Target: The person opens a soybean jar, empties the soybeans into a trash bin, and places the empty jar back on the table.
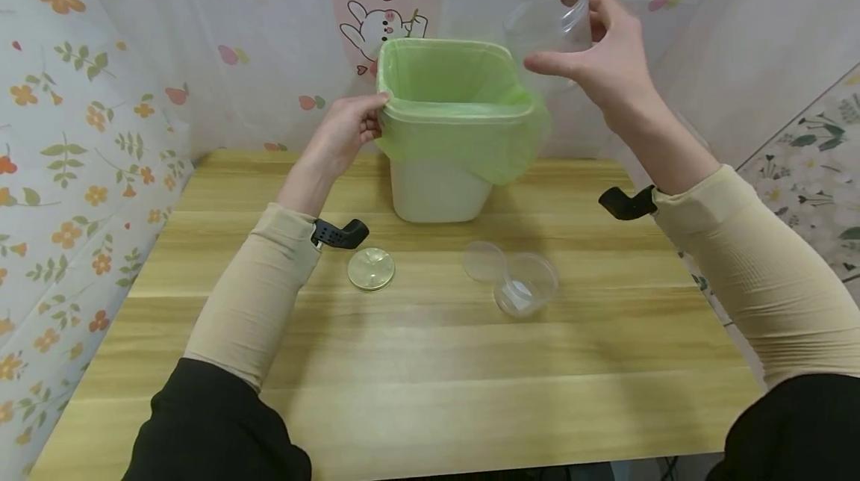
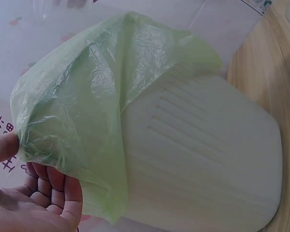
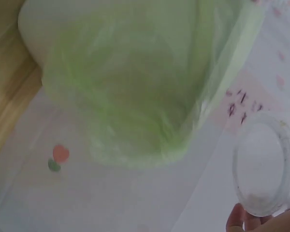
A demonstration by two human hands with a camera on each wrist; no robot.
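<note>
A white trash bin (image 1: 437, 193) stands at the back of the table, lined with a green plastic bag (image 1: 463, 141) folded over its rim. My left hand (image 1: 343, 126) grips the bin's rim and the bag at the left corner. In the left wrist view, the thumb and fingers of this left hand (image 2: 38, 193) pinch the bag's edge. Up to the right of the bin, my right hand (image 1: 614, 55) holds a clear plastic container (image 1: 544, 25) in the air, tilted on its side. The right wrist view shows the round rim of that container (image 3: 262, 164) above the fingertips.
A round, yellowish clear disc (image 1: 371, 269) lies on the wooden table (image 1: 416, 391) in front of the bin. To its right are a small clear cup (image 1: 531, 287) and a thin round lid (image 1: 484, 261). A printed curtain (image 1: 269, 40) hangs behind the bin.
</note>
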